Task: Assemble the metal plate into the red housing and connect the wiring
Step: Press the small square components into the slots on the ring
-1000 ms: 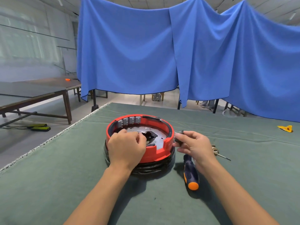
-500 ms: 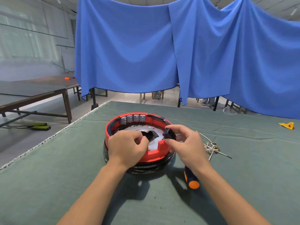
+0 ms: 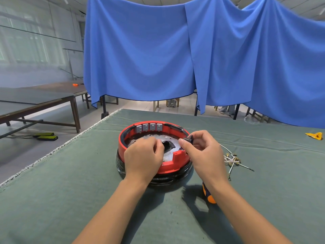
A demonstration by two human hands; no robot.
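Housing, red plastic, round, open-topped (image 3: 168,167): sits on a black ring base near the middle of the green felt tabletop (image 3: 70,199), somewhat toward the far-left edge. Rigid moulded shell, prob. light; rim gives best purchase, near wall has a notch at its right. Metal plate, round, silver, perforated (image 3: 169,139): already lying inside the housing, flat as far as can be seen; stiff, thin, edges likely sharp, so handle by rim or press from above. Four grey terminal blocks (image 3: 149,127) stand along the inner far wall. Left hand (image 3: 143,158): fingers curled down over the near-left rim into the housing, next to a dark part at the plate centre (image 3: 168,144); whether it actually pinches anything, cannot tell. Right hand (image 3: 204,154): thumb and fingers clamped on a small black component (image 3: 189,138) over the right rim; small, hard, easy to drop, pinch by its sides. Loose white wires w/ metal end terminals (image 3: 232,161): on the felt just right of the housing, one strand running up toward the right hand; limp, springy, terminals fragile, hold by insulation close to the lug. Screwdriver, orange-and-black handle (image 3: 208,196): on felt, partly under right forearm. Yellow scrap (image 3: 314,135): near far-right edge. Surface: soft felt, grippy, parts unlikely to slide. Room: blue cloth drapes (image 3: 140,59) behind, brown wooden tables (image 3: 44,97) at left, pale floor.
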